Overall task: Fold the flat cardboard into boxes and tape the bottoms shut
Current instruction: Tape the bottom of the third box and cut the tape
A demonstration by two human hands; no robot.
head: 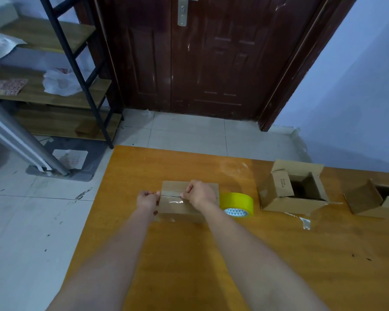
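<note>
Head view: closed box (184, 205) mid-table (189, 265), flaps up, clear tape on seam; left hand (147, 199) pinches the tape at box's left edge, right hand (200, 194) pinches it on top; yellow tape roll (236, 204) just right; two open boxes (294, 189) (375, 200) further right, nothing visible inside.

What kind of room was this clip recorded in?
Probably a plain storeroom or back room used for packing. A dark wooden door and tiled floor lie beyond an orange table, and a metal-framed shelf unit holds bags.
</note>
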